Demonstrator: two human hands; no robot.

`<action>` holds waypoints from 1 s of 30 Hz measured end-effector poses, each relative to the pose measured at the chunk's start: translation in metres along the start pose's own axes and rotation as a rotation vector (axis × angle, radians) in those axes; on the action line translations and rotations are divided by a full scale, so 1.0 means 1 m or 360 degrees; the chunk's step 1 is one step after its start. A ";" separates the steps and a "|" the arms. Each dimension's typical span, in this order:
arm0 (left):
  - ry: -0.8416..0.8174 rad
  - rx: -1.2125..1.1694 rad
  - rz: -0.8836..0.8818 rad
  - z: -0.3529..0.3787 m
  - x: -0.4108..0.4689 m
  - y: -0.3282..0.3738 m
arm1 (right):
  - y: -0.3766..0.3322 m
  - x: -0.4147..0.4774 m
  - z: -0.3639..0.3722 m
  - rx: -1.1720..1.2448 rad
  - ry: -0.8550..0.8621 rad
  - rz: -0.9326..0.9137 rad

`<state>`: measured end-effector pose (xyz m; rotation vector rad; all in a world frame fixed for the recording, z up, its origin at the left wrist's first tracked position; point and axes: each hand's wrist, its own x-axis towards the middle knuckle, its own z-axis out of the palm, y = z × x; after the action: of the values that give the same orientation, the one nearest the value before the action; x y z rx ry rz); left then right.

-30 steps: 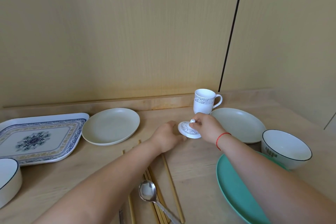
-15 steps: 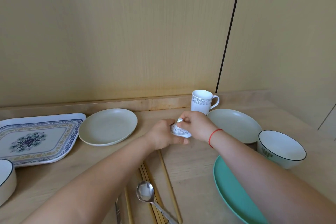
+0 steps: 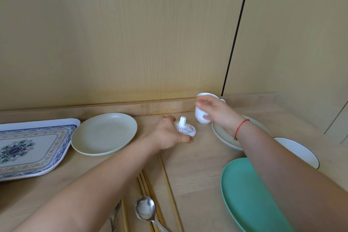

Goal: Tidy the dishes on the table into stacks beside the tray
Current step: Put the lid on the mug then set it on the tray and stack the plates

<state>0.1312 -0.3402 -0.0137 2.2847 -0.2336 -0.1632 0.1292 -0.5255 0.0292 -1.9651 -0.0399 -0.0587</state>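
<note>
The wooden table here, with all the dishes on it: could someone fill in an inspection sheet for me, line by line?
Surface: light wooden table, bare between the dishes.
Job's things: patterned rectangular tray at left; pale green round plate beside it; second pale plate under the right forearm; teal plate; white dark-rimmed bowl; white mug; small white patterned lid with a knob.
Clutter: wooden chopsticks, metal spoon.
Grippers: left hand holds the lid; right hand holds the tilted mug, blurred.
Cables: nothing seen.
Surroundings: pale wood wall panels with a dark vertical seam.
</note>
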 end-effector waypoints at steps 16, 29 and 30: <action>0.0105 -0.0394 -0.0157 -0.024 0.010 -0.025 | 0.051 0.081 0.003 -0.0272 0.0667 0.0358; 0.0143 -0.0394 -0.0121 -0.043 -0.001 -0.032 | 0.049 0.083 0.022 -0.0012 0.0880 0.0177; 0.0151 -0.0406 -0.0107 -0.046 -0.005 -0.032 | 0.045 0.080 0.024 -0.0003 0.0876 0.0143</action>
<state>0.1390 -0.2849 -0.0072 2.0416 -0.0809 -0.1118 0.2125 -0.5210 -0.0166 -1.8891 0.4072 -0.5361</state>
